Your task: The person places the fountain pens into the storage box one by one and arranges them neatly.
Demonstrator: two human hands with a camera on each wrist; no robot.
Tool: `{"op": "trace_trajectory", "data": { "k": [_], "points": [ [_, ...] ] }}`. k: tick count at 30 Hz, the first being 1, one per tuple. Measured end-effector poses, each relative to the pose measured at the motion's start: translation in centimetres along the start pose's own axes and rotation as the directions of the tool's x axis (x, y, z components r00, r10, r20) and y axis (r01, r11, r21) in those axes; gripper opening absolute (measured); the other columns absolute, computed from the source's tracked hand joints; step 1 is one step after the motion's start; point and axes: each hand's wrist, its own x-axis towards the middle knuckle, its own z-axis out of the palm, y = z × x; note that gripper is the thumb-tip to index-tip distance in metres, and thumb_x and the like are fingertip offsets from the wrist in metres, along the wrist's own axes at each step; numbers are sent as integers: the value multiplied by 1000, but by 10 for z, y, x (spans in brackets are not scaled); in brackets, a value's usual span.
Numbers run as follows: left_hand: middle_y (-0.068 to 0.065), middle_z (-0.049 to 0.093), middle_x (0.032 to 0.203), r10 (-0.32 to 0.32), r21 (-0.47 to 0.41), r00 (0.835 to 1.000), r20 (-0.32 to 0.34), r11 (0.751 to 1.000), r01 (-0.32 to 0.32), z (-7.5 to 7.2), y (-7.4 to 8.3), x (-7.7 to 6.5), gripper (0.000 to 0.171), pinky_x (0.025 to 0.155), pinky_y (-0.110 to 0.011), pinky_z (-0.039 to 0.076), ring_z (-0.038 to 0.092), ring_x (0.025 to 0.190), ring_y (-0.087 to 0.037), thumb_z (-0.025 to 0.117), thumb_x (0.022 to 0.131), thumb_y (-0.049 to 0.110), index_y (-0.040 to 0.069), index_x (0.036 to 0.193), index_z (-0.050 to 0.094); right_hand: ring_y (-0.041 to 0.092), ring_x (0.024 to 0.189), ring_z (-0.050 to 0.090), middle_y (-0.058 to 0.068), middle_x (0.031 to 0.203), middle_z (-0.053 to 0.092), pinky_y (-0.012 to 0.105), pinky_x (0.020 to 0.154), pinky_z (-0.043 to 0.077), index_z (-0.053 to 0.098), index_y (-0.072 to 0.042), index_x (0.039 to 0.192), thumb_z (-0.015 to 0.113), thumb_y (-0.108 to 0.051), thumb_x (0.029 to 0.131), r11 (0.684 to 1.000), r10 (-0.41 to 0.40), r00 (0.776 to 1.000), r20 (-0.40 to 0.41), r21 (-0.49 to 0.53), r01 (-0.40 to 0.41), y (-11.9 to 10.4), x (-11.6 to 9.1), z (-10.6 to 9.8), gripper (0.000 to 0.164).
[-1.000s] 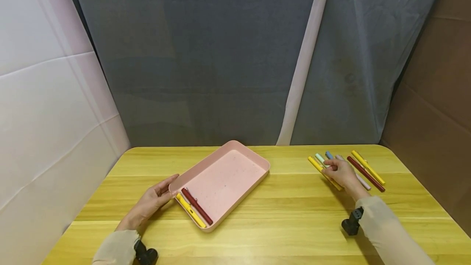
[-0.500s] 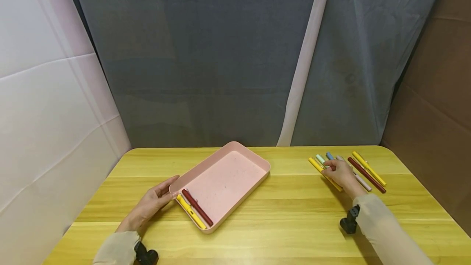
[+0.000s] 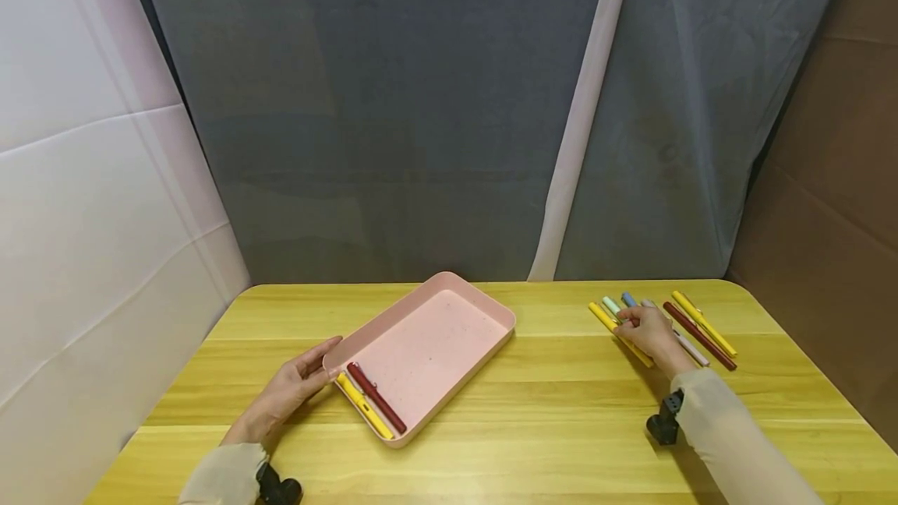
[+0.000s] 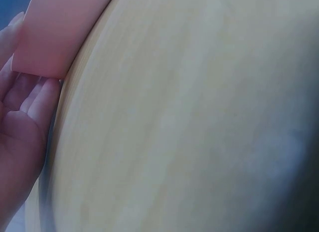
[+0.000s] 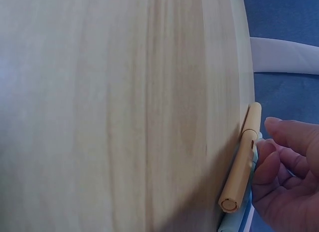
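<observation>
My left hand (image 3: 284,390) holds the near-left corner of a shallow pink tray (image 3: 482,341), its fingers along the outer wall; the left wrist view shows fingers against the tray's pink wall (image 4: 55,37). In the tray lie a yellow pen (image 3: 365,406) and a dark red pen (image 3: 376,397), side by side. At the right, my right hand (image 3: 651,336) pinches a pale green pen (image 3: 609,304), mostly hidden under the fingers. Close beside it lies another yellow pen (image 5: 239,172), left of the fingertips. A blue pen (image 3: 627,298) shows partly behind the hand.
Right of my right hand lie a pale pinkish pen (image 3: 691,349), a second dark red pen (image 3: 700,336) and a further yellow pen (image 3: 705,324), roughly parallel. The wooden table (image 3: 533,427) ends at a grey curtain (image 3: 421,139). A brown panel (image 3: 828,178) stands at right.
The whole head view has shifted slightly, scene a little lower. Both hands stay in about the same place, with the tray and the pens as before.
</observation>
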Motion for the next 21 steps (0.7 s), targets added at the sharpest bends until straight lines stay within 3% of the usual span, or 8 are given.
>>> {"op": "trace_trajectory", "data": {
  "k": [5, 8, 15, 21],
  "points": [
    [-24, 24, 148, 9, 21, 1000, -5, 1000, -8, 1, -1, 0, 64, 85, -12, 44, 47, 107, 13, 58, 93, 14, -1, 147, 26, 21, 74, 50, 19, 99, 49, 29, 61, 43, 60, 15, 108, 65, -2, 86, 1000, 6, 1000, -13, 8, -6, 1, 1, 2, 28],
    [-24, 23, 149, 9, 14, 1000, -2, 1000, -9, 0, 0, -1, 64, 85, -12, 44, 46, 107, 13, 58, 94, 14, -1, 147, 26, 22, 76, 52, 23, 102, 49, 30, 61, 43, 59, 15, 108, 64, -2, 86, 999, 27, 1000, -11, -22, -28, -2, 1, 2, 28],
    [-25, 23, 149, 2, 2, 1000, 7, 1000, -2, 0, 0, -2, 64, 85, -12, 44, 47, 108, 12, 57, 94, 13, -1, 148, 25, 23, 76, 53, 19, 96, 52, 29, 61, 43, 63, 12, 104, 66, -5, 85, 996, 25, 999, -41, -85, -29, 1, 3, 5, 26],
    [-23, 22, 150, 2, 9, 1000, 2, 1000, -2, 0, 0, -1, 64, 85, -11, 43, 46, 108, 13, 57, 94, 14, 0, 147, 26, 26, 81, 55, 18, 92, 59, 36, 67, 46, 65, 10, 102, 67, -7, 84, 991, 30, 998, -63, -125, -38, 2, 4, 7, 24]
  ]
}}
